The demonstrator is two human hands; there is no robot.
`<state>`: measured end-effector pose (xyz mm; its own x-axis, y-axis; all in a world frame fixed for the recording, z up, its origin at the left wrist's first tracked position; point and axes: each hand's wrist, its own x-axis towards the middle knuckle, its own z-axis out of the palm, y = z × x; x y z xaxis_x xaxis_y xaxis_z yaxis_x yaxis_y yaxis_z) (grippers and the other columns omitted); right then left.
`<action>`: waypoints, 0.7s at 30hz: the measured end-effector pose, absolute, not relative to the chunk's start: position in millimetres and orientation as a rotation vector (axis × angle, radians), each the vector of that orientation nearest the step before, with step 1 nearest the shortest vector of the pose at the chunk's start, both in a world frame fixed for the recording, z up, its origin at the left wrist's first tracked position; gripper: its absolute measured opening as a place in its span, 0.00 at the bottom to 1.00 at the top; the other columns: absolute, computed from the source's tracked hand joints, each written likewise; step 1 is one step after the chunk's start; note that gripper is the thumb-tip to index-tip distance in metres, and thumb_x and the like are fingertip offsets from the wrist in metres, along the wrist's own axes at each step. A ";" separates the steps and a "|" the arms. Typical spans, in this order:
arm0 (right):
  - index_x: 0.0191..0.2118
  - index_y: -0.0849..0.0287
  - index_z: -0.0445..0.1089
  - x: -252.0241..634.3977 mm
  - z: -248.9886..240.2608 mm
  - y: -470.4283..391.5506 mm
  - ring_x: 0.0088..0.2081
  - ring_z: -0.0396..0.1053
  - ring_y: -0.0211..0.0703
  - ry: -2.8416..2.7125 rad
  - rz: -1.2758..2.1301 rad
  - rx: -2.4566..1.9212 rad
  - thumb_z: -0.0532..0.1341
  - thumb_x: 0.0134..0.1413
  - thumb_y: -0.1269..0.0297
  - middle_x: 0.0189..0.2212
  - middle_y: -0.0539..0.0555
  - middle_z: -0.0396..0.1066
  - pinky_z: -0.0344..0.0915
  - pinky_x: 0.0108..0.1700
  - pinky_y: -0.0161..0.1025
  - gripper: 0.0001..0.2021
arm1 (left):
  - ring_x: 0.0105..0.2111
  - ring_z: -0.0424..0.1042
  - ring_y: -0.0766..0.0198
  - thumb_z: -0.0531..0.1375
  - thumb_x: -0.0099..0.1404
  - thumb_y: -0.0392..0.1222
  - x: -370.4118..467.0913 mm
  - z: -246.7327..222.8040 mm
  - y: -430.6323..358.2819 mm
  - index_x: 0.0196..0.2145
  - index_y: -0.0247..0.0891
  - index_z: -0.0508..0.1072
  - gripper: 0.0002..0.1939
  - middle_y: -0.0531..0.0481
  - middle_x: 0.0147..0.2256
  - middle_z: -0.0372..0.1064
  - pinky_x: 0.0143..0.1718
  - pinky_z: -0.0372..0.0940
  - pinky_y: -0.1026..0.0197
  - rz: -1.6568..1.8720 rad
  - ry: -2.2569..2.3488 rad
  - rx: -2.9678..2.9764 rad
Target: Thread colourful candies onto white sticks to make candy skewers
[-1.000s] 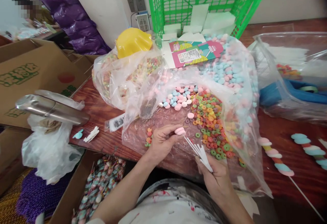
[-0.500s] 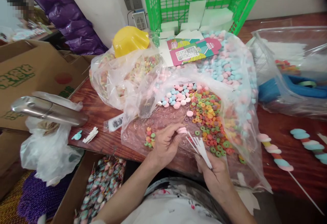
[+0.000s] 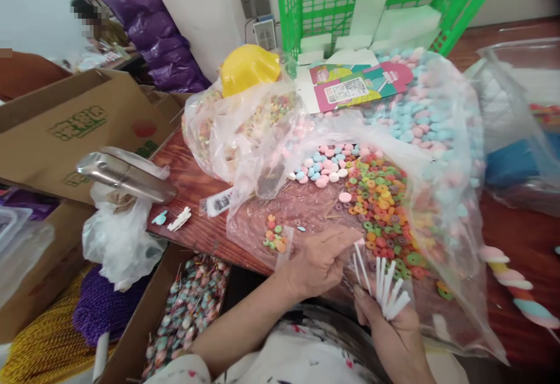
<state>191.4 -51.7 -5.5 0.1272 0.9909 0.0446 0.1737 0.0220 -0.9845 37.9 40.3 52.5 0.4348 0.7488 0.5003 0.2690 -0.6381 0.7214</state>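
Observation:
My right hand (image 3: 394, 328) is closed around a bunch of white sticks (image 3: 387, 288), their ends fanning upward. My left hand (image 3: 321, 258) reaches in from the left, thumb and forefinger pinched at the tip of one stick. At those fingertips a sliver of a pale pink marshmallow (image 3: 359, 241) shows; the fingers hide most of it. Beyond the hands, a heap of small coloured candy rings (image 3: 380, 197) lies on clear plastic sheeting. Loose pink, white and blue marshmallows (image 3: 321, 165) are behind the sheeting's middle.
At the back stands a green crate (image 3: 291, 10) beside bagged marshmallows (image 3: 420, 115) and a yellow bowl-like item (image 3: 249, 69). A steel flask (image 3: 126, 177) lies tilted at left. Below it is a carton of marshmallow skewers (image 3: 188, 308). One skewer (image 3: 516, 282) lies at right. A person sits far left.
The view has swung left, so things sit further right. My left hand has brought the marshmallow from beside the sticks to the tip of one; the sticks have spread in my right hand.

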 end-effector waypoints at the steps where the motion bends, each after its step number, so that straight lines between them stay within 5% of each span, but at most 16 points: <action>1: 0.19 0.58 0.66 192.7 -5.8 -52.1 0.18 0.56 0.34 -1.241 1.032 -1.371 0.59 0.59 0.58 0.15 0.47 0.58 0.56 0.20 0.33 0.19 | 0.47 0.74 0.59 0.52 0.68 0.32 38.1 53.2 41.6 0.49 0.34 0.71 0.15 0.38 0.45 0.75 0.50 0.69 0.57 1.126 0.825 2.138; 7: 0.18 0.59 0.64 202.2 -3.6 -53.3 0.19 0.56 0.34 -1.070 1.130 -1.457 0.59 0.59 0.54 0.15 0.47 0.58 0.54 0.21 0.32 0.21 | 0.40 0.75 0.61 0.53 0.68 0.32 50.8 47.4 31.7 0.46 0.36 0.73 0.12 0.41 0.39 0.76 0.43 0.70 0.60 0.996 0.792 2.033; 14: 0.25 0.60 0.66 217.1 5.5 -42.8 0.19 0.55 0.33 -0.752 1.052 -1.401 0.64 0.54 0.54 0.17 0.46 0.58 0.53 0.20 0.31 0.16 | 0.48 0.72 0.59 0.51 0.70 0.35 65.7 43.2 34.2 0.57 0.39 0.65 0.19 0.40 0.49 0.73 0.49 0.69 0.57 0.985 0.691 2.107; 21: 0.24 0.60 0.68 239.1 -0.4 -37.7 0.20 0.57 0.34 -0.838 0.896 -1.469 0.64 0.54 0.54 0.17 0.46 0.59 0.54 0.22 0.33 0.16 | 0.41 0.68 0.53 0.56 0.65 0.36 85.9 51.5 116.5 0.36 0.34 0.76 0.08 0.40 0.38 0.69 0.42 0.67 0.52 0.363 1.101 2.624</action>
